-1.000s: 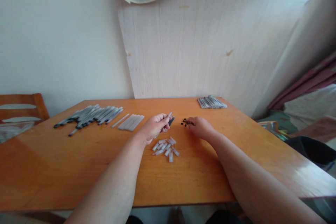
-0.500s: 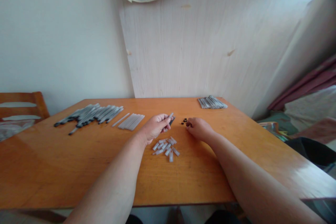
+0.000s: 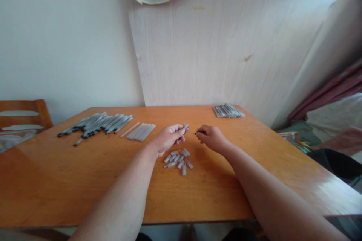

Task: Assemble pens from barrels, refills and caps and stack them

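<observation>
My left hand (image 3: 168, 138) is closed round a thin grey pen tube (image 3: 184, 126), its end poking out to the right. My right hand (image 3: 211, 138) is pinched on a tiny black piece (image 3: 196, 133), held just right of the tube's end, a small gap between them. Both hands hover over the orange wooden table (image 3: 85, 180). Several short clear caps (image 3: 178, 158) lie in a loose heap just below my left hand.
A pile of grey pens with dark tips (image 3: 94, 124) and a row of clear tubes (image 3: 140, 131) lie at the left back. Another bundle of grey tubes (image 3: 227, 110) sits at the far right corner. A wooden chair (image 3: 25, 115) stands left.
My right hand lifted off the small black pieces and moved left toward the tube, pinching one piece. The left hand raised the tube slightly.
</observation>
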Demonstrator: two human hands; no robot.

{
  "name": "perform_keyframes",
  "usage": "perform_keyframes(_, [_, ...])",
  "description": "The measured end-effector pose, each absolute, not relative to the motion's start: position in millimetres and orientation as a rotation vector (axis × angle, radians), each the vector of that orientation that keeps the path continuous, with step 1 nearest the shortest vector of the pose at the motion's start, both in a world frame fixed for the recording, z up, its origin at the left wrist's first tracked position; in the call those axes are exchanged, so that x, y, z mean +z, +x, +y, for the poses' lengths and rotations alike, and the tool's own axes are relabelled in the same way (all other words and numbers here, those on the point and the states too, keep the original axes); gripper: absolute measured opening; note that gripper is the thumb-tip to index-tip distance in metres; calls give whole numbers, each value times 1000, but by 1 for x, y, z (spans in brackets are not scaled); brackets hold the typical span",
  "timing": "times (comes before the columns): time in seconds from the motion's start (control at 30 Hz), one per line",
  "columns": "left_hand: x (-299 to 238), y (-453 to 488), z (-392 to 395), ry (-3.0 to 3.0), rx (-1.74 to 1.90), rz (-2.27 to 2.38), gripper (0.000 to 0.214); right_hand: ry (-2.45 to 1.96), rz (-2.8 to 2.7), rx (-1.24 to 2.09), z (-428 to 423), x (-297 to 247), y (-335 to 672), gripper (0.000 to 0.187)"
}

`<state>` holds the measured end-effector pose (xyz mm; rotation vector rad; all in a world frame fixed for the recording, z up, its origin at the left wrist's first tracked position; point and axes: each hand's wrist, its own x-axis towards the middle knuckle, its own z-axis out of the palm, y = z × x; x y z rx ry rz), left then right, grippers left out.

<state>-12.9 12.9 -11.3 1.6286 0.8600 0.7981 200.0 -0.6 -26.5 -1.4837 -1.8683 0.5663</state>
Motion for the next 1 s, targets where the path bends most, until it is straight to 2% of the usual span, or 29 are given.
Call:
perform_keyframes(0.1, [-11,-13,12,1647,771,810,42,-1264,-1576,904,-3,-22,196,20])
perform_keyframes(0.23, [-10,-12,9,1642,746,772,44,-1015,-1344,1081,-10,-14,192,28])
perform_keyframes(0.67, [-9,-11,8,1592,729,743,46,-915,-1308,1056,-17,-6,185,32])
perform_keyframes(1.0, [-9,-11,7,1594,723,746,42,-885,-1370,1032,-19,-7,185,25])
